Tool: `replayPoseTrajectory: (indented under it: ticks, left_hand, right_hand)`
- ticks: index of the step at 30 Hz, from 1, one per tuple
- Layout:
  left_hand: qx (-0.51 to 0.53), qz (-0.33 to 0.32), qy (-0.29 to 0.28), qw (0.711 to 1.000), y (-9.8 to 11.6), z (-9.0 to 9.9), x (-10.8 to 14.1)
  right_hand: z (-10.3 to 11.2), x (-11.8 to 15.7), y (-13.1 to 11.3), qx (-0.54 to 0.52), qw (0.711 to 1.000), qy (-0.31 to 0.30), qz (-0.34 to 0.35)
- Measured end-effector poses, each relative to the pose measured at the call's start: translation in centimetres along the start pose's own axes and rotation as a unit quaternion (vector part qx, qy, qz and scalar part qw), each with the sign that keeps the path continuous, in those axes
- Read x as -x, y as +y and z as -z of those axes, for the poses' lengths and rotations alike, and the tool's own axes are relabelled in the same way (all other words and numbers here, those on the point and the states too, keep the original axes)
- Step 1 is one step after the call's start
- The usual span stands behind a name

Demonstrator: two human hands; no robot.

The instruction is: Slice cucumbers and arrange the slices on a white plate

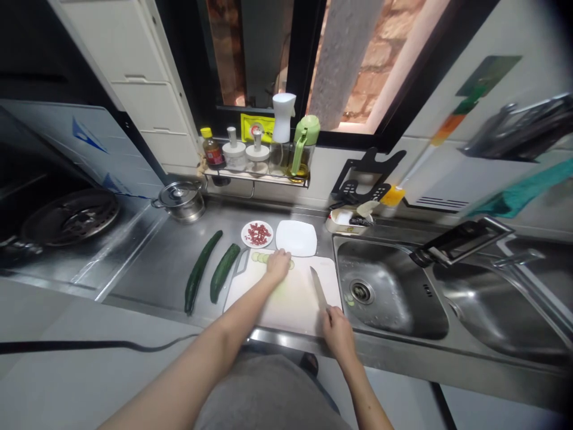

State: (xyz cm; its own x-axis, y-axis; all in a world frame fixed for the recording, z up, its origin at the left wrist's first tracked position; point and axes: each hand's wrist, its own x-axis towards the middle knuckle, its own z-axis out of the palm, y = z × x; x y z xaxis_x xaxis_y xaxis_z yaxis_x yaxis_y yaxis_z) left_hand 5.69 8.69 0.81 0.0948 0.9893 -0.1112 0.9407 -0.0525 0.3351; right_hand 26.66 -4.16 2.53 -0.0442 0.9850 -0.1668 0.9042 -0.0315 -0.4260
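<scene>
My right hand (338, 329) is closed around the handle of a kitchen knife (319, 288), its blade angled up and left over the right side of a white cutting board (290, 307). Along the far edge of the board lies a row of pale green cucumber slices (261, 257). My left hand (279, 266) is on that row, fingers bent down around the slices, some showing on either side. A white square plate (296, 237) stands just behind the board. Beside it is a small plate (245, 234) of chopped red pieces (258, 233).
Two whole cucumbers (203, 272) (224, 273) lie left of the board. Farther left are a lidded steel pot (181, 200) and a dark pan (71, 218). A steel sink (380, 286) with a faucet (463, 239) adjoins on the right. Seasoning containers fill a wall rack (255, 176).
</scene>
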Motion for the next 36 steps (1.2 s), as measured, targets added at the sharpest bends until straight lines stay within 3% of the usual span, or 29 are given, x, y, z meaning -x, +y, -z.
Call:
replayPoseTrajectory:
  ticks: [3, 7, 11, 16, 25, 30, 36]
  left_hand:
    - [0.043, 0.023, 0.017, 0.999, 0.1, 0.1, 0.2]
    - [0.159, 0.113, 0.006, 0.981, -0.4, 0.2, 1.0]
    - [0.232, 0.178, -0.006, 0.956, -2.4, 0.2, 3.2]
    - [0.231, 0.242, 0.012, 0.942, -5.0, 0.3, 6.2]
    - [0.212, 0.248, -0.005, 0.945, -5.6, -0.1, 7.8]
    - [0.161, 0.250, -0.022, 0.954, -5.9, 0.0, 8.5]
    - [0.146, 0.241, 0.003, 0.960, -6.7, -0.4, 8.5]
  right_hand:
    - [0.1, 0.0, -0.1, -0.003, 1.000, -0.010, -0.002]
    - [0.3, -0.2, -0.3, -0.013, 1.000, -0.017, 0.000]
    - [0.7, -0.3, -1.1, -0.020, 0.999, -0.032, 0.007]
    - [1.0, 0.1, -3.1, -0.001, 0.999, -0.052, 0.008]
    - [0.6, 0.6, -5.3, 0.107, 0.975, -0.168, 0.094]
    - [0.2, 0.5, -5.7, 0.160, 0.960, -0.199, 0.117]
    - [0.1, 0.3, -6.3, 0.183, 0.952, -0.212, 0.124]
